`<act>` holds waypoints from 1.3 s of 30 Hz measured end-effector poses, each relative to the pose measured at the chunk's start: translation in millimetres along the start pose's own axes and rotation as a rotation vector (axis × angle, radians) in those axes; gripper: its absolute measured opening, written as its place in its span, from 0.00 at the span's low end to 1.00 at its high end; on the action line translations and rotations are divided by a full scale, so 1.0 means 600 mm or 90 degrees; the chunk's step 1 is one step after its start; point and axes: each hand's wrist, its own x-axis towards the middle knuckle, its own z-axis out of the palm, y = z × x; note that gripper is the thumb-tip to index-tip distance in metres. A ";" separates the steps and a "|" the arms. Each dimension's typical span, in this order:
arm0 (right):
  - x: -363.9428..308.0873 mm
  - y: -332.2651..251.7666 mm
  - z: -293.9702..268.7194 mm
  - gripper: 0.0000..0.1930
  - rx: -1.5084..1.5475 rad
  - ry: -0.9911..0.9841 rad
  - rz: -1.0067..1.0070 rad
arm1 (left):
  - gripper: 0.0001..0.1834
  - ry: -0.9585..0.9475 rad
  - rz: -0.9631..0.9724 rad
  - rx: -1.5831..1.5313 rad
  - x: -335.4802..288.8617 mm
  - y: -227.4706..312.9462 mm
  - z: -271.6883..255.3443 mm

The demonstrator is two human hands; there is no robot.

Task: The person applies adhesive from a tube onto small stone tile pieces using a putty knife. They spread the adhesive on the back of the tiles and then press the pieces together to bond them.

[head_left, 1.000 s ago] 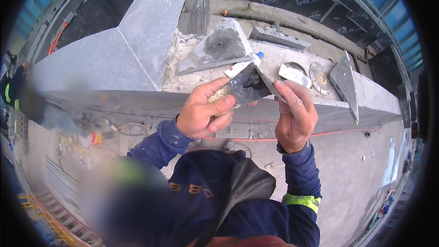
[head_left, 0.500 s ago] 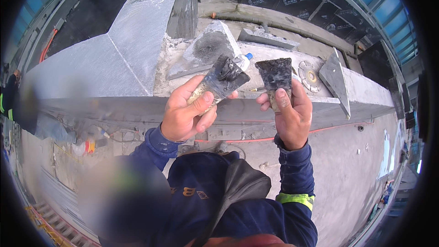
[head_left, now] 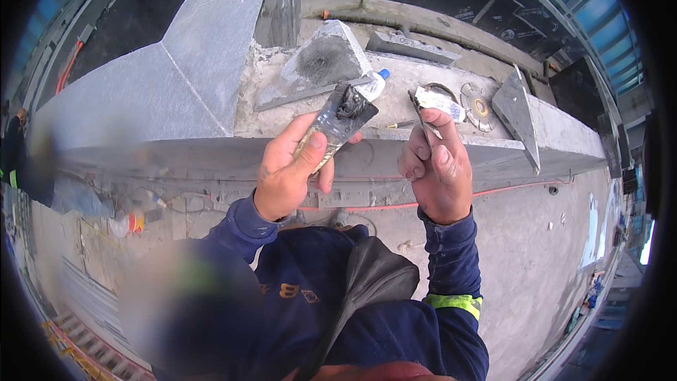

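Note:
My left hand (head_left: pixel 282 173) is closed around a flat putty scraper (head_left: pixel 344 118), whose crusted lower end lies between thumb and fingers. Black, glossy paste is heaped on its upper part. In my right hand (head_left: pixel 443 178), a second scraper (head_left: pixel 425 125) is pinched and turned nearly edge-on, so its face is mostly hidden. Both hands are raised in front of a stone ledge (head_left: pixel 275 92), with a gap between the two scrapers. Behind them on the ledge lie a blue-capped white tube (head_left: pixel 374 87) and a white printed packet (head_left: pixel 443 103).
A grey stone wedge (head_left: pixel 317 63) sits on the ledge. Toward the right are a round cutting disc (head_left: pixel 479 107) and a leaning triangular slab (head_left: pixel 518 113). An orange hose (head_left: pixel 374 207) crosses the floor below. At the far left is another person (head_left: pixel 21 148).
My right hand has rotated its scraper from face-up to nearly edge-on, uncovering the white packet behind. The left hand keeps its scraper in almost the same place.

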 end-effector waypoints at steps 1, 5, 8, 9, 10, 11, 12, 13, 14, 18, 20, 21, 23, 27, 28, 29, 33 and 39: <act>-0.003 0.002 -0.001 0.27 0.040 -0.044 0.026 | 0.25 0.018 0.013 0.036 -0.003 -0.001 0.003; -0.012 0.010 0.001 0.23 0.314 -0.111 0.118 | 0.25 0.048 0.022 0.091 -0.008 -0.003 0.007; -0.015 0.011 0.001 0.22 0.344 -0.120 0.130 | 0.27 0.062 0.027 0.088 -0.009 -0.002 0.007; -0.015 0.011 0.001 0.22 0.333 -0.109 0.131 | 0.27 0.064 0.028 0.088 -0.009 -0.002 0.006; -0.015 0.010 0.001 0.22 0.317 -0.111 0.125 | 0.27 0.066 0.028 0.089 -0.009 -0.002 0.005; -0.015 0.009 0.002 0.22 0.311 -0.104 0.122 | 0.27 0.068 0.029 0.091 -0.010 -0.002 0.004; -0.016 0.008 0.003 0.22 0.298 -0.111 0.113 | 0.27 0.069 0.032 0.098 -0.011 -0.003 0.004; -0.016 0.008 0.005 0.22 0.279 -0.109 0.111 | 0.27 0.069 0.034 0.107 -0.011 -0.004 0.003; -0.018 0.008 0.007 0.21 0.224 -0.103 0.075 | 0.27 0.070 0.037 0.115 -0.012 -0.005 0.002; -0.028 0.017 0.027 0.19 -0.291 0.033 -0.132 | 0.24 0.094 0.085 0.205 -0.016 -0.014 0.007; -0.028 0.024 0.040 0.17 -0.566 0.088 -0.273 | 0.22 0.114 0.129 0.278 -0.017 -0.018 0.012; -0.025 0.024 0.045 0.17 -0.644 0.088 -0.340 | 0.21 0.110 0.152 0.293 -0.017 -0.019 0.014; -0.022 0.023 0.055 0.16 -0.821 0.086 -0.425 | 0.20 0.105 0.185 0.327 -0.018 -0.021 0.018; -0.019 0.018 0.074 0.16 -0.825 0.043 -0.418 | 0.18 0.099 0.196 0.362 -0.019 -0.022 0.018; -0.019 0.016 0.077 0.16 -0.838 0.054 -0.416 | 0.19 0.094 0.222 0.386 -0.017 -0.023 0.016; -0.017 0.016 0.080 0.16 -0.829 0.065 -0.438 | 0.19 0.093 0.236 0.403 -0.016 -0.024 0.015; -0.013 0.013 0.084 0.16 -0.840 0.040 -0.417 | 0.20 0.093 0.265 0.426 -0.013 -0.025 0.013; -0.004 0.017 0.092 0.15 -0.824 0.060 -0.435 | 0.20 0.117 0.329 0.481 -0.008 -0.026 0.015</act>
